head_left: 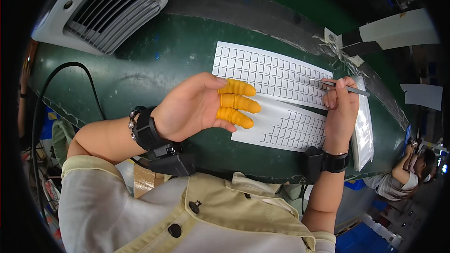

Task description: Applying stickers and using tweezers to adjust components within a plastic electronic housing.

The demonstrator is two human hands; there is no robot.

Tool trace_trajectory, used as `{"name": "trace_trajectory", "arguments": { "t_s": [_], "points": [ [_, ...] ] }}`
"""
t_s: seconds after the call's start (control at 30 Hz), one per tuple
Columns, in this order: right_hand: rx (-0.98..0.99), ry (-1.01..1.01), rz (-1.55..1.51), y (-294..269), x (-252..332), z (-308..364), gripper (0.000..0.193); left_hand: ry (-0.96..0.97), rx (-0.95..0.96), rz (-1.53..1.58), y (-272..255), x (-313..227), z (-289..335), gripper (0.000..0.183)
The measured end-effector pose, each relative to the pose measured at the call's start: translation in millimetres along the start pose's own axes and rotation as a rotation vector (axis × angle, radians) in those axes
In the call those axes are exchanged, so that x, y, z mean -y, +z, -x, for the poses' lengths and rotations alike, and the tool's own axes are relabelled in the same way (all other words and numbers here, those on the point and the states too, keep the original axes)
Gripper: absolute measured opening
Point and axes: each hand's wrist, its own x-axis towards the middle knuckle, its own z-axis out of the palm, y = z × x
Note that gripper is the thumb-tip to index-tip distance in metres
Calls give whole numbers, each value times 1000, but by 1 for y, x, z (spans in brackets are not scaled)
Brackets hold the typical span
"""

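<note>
My left hand (197, 105) hovers palm-up over the green table (154, 61), fingers apart and empty, with orange rubber cots on three fingertips (236, 102). Its tips reach the left edge of two white sheets of small rectangular labels: an upper sheet (267, 70) and a lower sheet (286, 126). My right hand (341, 107) rests on the right end of the sheets and grips grey metal tweezers (340, 85), whose tips point left onto the upper sheet. Both wrists wear black bands with black boxes.
A white vented fan housing (101, 7) stands at the back left. A black cable (61, 72) loops over the table's left edge. A shiny strip (364, 131) lies by my right hand. White taped brackets (393, 30) sit back right. Another person (403, 178) sits lower right.
</note>
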Motion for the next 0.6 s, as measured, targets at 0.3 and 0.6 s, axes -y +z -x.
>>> {"name": "trace_trajectory", "arguments": {
  "t_s": [0.3,0.6],
  "points": [
    [-26,8,4,1,-2,1,16,-5,-25,-44,0,3,0,47],
    [-23,9,2,1,-1,2,17,-11,-40,-54,1,3,1,46]
  ]
}}
